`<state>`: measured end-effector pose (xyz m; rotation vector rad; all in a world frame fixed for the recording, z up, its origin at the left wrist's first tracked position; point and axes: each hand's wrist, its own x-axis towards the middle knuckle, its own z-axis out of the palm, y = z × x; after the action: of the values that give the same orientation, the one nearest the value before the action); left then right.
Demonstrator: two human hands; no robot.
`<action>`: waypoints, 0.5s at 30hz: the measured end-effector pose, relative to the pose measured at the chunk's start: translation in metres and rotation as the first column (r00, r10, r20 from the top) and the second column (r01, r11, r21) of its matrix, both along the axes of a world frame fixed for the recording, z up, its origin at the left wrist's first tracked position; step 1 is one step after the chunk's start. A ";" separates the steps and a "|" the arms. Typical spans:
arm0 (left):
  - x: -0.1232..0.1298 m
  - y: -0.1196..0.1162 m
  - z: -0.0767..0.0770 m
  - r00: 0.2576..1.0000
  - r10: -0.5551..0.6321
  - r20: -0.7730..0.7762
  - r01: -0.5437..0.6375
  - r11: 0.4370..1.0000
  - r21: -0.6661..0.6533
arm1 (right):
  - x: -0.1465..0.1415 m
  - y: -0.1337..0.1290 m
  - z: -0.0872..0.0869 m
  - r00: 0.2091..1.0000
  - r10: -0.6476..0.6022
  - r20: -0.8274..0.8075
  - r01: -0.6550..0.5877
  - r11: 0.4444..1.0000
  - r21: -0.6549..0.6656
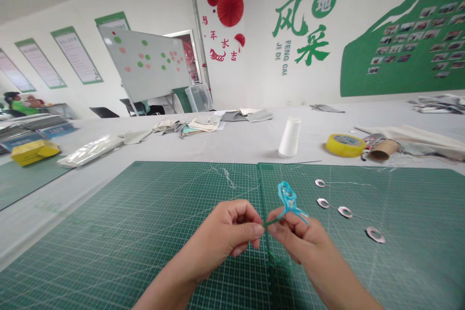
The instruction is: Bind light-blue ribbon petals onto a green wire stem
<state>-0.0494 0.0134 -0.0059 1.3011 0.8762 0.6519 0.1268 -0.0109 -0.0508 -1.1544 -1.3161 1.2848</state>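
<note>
Over a green cutting mat [145, 232], hands [225, 237] [298, 240] pinch a blue plastic piece [288, 198].

This is a sewing workshop (green cutting mat [109, 232], thread cone [289, 136]).

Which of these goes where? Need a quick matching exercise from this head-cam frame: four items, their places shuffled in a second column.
Items:
1. Turquoise plastic piece
2. White thread cone
3. Roll of yellow tape
4. Small silver rings

Places:
A. Standing upright beyond the green cutting mat
B. Lying on the mat
C. Beside a cardboard tube
D. Pinched in the right hand

Right pairs: 1-D, 2-A, 3-C, 4-B
</note>
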 end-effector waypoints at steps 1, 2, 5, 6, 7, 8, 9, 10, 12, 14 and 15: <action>-0.002 0.000 0.001 0.999 -0.026 -0.024 0.026 0.999 0.018 | 0.001 0.001 0.000 1.000 0.018 0.024 -0.019 1.000 0.025; -0.004 0.000 0.001 0.997 -0.058 -0.048 0.059 0.998 0.029 | 0.002 0.003 -0.001 0.997 0.041 0.061 -0.045 0.997 0.055; -0.011 0.001 0.004 0.978 -0.170 -0.119 0.174 0.984 0.026 | 0.006 0.009 -0.004 0.980 0.096 0.176 -0.116 0.987 0.109; -0.013 0.002 0.005 0.968 -0.203 -0.145 0.209 0.978 0.028 | 0.008 0.010 -0.005 0.976 0.109 0.186 -0.130 0.986 0.101; -0.015 0.002 0.005 0.958 -0.227 -0.172 0.237 0.971 0.036 | 0.009 0.011 -0.006 0.976 0.124 0.178 -0.142 0.986 0.090; -0.017 0.002 0.006 0.947 -0.248 -0.203 0.263 0.964 0.048 | 0.010 0.012 -0.006 0.976 0.144 0.161 -0.158 0.984 0.082; -0.018 0.001 0.007 0.935 -0.266 -0.237 0.288 0.955 0.065 | 0.011 0.013 -0.005 0.976 0.166 0.144 -0.178 0.981 0.077; -0.020 0.000 0.008 0.920 -0.278 -0.278 0.313 0.946 0.088 | 0.012 0.013 -0.004 0.972 0.193 0.137 -0.204 0.976 0.072; -0.022 -0.003 0.011 0.881 -0.270 -0.389 0.352 0.923 0.155 | 0.013 0.011 0.001 0.956 0.250 0.152 -0.262 0.963 0.065; -0.023 -0.006 0.012 0.830 -0.209 -0.518 0.381 0.889 0.252 | 0.013 0.008 0.006 0.940 0.292 0.179 -0.304 0.952 0.042; -0.023 -0.008 0.013 0.804 -0.162 -0.572 0.393 0.867 0.308 | 0.013 0.007 0.008 0.933 0.301 0.195 -0.313 0.949 0.031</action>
<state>-0.0724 0.0056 0.0071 2.0203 0.9829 0.2286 0.1399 -0.0038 -0.0433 -1.0757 -1.7195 1.3693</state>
